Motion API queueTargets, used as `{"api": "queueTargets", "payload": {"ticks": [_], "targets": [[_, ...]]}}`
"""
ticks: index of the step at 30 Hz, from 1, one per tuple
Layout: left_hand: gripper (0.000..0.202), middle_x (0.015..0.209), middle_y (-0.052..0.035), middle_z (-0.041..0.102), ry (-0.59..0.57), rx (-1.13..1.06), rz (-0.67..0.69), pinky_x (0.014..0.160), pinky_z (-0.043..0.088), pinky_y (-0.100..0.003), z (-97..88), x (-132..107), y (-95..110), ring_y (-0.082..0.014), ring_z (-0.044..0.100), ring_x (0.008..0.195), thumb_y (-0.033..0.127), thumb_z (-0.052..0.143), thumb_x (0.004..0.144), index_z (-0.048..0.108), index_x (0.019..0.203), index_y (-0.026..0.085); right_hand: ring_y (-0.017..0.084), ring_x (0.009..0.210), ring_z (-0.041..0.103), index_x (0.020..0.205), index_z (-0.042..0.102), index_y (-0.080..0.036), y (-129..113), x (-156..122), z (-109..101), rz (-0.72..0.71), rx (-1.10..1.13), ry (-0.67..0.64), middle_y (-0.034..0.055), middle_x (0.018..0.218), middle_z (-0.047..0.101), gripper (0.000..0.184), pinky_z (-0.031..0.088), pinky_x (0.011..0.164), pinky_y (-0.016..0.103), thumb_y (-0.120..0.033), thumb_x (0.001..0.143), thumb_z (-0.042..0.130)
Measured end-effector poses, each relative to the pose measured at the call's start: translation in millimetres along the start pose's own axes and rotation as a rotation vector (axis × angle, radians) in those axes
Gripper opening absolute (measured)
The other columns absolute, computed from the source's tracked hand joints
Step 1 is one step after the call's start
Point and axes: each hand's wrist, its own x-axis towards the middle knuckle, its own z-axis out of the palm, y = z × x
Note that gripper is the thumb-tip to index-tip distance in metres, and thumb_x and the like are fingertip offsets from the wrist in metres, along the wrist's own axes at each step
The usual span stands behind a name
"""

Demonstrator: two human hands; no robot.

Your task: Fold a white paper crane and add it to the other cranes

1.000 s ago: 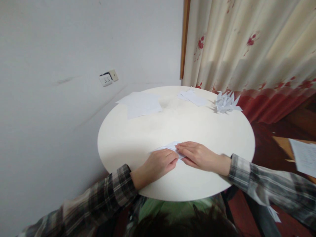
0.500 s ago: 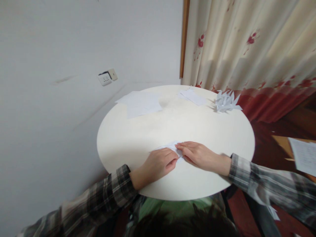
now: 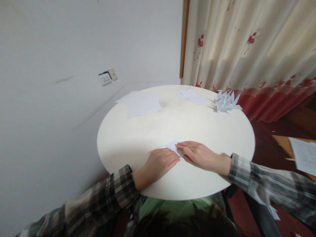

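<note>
A small folded piece of white paper (image 3: 170,145) lies on the white oval table near its front edge, largely covered by my hands. Across its lower left part rests my left hand (image 3: 161,163), fingers together and pressed down on the paper. My right hand (image 3: 196,154) grips the right end of the paper, its fingertips on top and the thumb close to the left fingertips. Both hands touch the tabletop, and the underside of the paper is hidden.
White paper sheets (image 3: 143,103) lie at the table's (image 3: 177,125) back left, smaller slips (image 3: 194,96) at the back. A cluster of pointed folded paper shapes (image 3: 225,101) stands at the back right. A wooden surface with a written sheet (image 3: 304,154) is at far right.
My left hand has shifted slightly right along the paper, its fingers now flatter and less curled. My right hand and the paper stay in place.
</note>
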Motion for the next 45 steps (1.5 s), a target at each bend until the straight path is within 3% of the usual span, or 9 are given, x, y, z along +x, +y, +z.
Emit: {"api": "queueTargets", "payload": {"ticks": [9,17,25,31,39,45], "targets": [[0.028,0.078,-0.0074,0.064,-0.07,0.111,0.116,0.071,0.051,-0.029,-3.9,-2,5,-0.0169,0.062,0.079,0.017,0.033,0.094,0.059,0.084,0.011,0.021,0.113,0.053,0.103,0.051,-0.009,-4,1,-1,0.014,-0.012,-0.017,0.0184,0.115,0.06,0.019,0.047,0.095,0.039,-0.013,0.087,0.042],[0.033,0.069,-0.0053,0.06,-0.077,0.162,0.19,0.058,0.047,-0.028,-11.6,2,7,-0.017,0.057,0.064,0.016,0.026,0.095,0.057,0.084,0.011,0.022,0.119,0.048,0.101,0.053,-0.01,-4,-1,0,-0.007,-0.008,-0.03,0.018,0.119,0.058,0.018,0.046,0.095,0.042,-0.011,0.088,0.04],[0.021,0.083,-0.0056,0.061,-0.05,-0.006,0.005,0.072,0.048,-0.031,-2.0,1,0,-0.0183,0.055,0.081,0.028,0.046,0.09,0.06,0.085,0.014,0.021,0.113,0.053,0.101,0.053,-0.011,-6,0,-2,0.056,0.05,-0.004,0.0171,0.115,0.06,0.017,0.047,0.094,0.04,-0.017,0.09,0.041],[0.018,0.084,-0.0039,0.062,-0.05,-0.192,-0.167,0.078,0.046,-0.03,-2.7,5,-4,-0.0164,0.055,0.083,0.023,0.047,0.09,0.06,0.082,0.015,0.02,0.105,0.058,0.103,0.053,-0.012,-9,3,-2,0.207,0.184,0.031,0.0135,0.111,0.062,0.02,0.048,0.091,0.037,-0.016,0.088,0.041],[0.007,0.067,0.0026,0.055,-0.103,-0.419,-0.517,0.065,0.043,-0.024,-1.2,15,-11,-0.0124,0.053,0.067,0.02,0.054,0.083,0.054,0.077,0.017,0.018,0.098,0.058,0.093,0.057,-0.016,-9,10,-3,0.348,0.3,0.022,0.0097,0.104,0.064,0.019,0.047,0.087,0.037,-0.022,0.09,0.04],[0.016,0.064,0.0058,0.05,-0.064,-0.413,-0.542,0.058,0.039,-0.022,3.4,13,-12,-0.011,0.049,0.06,0.022,0.057,0.081,0.052,0.096,0.018,0.019,0.094,0.055,0.074,0.055,-0.017,-5,17,-1,0.348,0.326,0.054,0.0091,0.1,0.063,0.014,0.045,0.084,0.035,-0.015,0.084,0.045]]}}
